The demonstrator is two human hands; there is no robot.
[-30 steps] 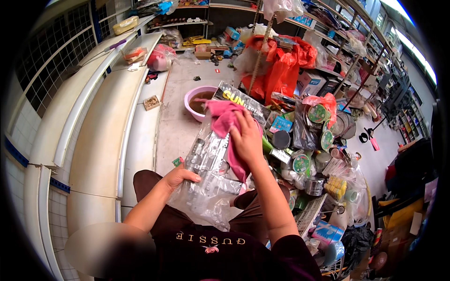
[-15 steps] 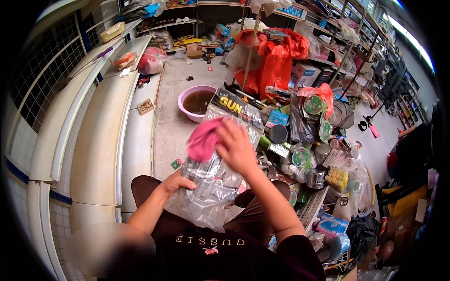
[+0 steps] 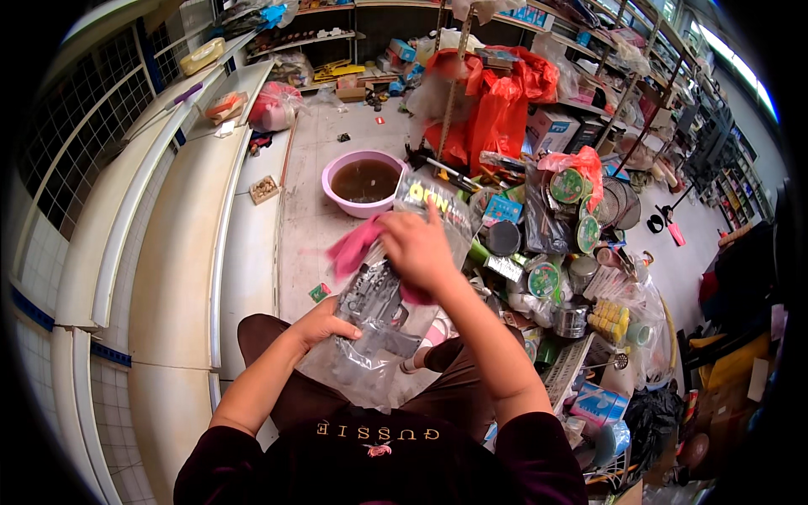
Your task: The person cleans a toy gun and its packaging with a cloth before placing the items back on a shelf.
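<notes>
A clear plastic bag (image 3: 379, 345) with a dark header card and a grey toy gun inside hangs tilted over my lap. My left hand (image 3: 321, 325) grips its left edge, thumb on the front and fingers behind. My right hand (image 3: 414, 246) is closed on a pink cloth (image 3: 352, 251) and presses it on the upper part of the bag. Part of the cloth sticks out to the left, smeared by motion. The right hand covers some of the bag's front.
Ahead stands a pink basin (image 3: 332, 195) of murky brown water. Long cream shelf boards (image 3: 181, 269) run along my left. A heap of packaged goods, tins and bags (image 3: 547, 278) crowds my right. Red plastic bags (image 3: 501, 114) hang by a rack beyond it.
My right hand and the cloth have shifted slightly across the bag, and the cloth now flares out to the left. The bag tilts differently; my left hand keeps its hold.
</notes>
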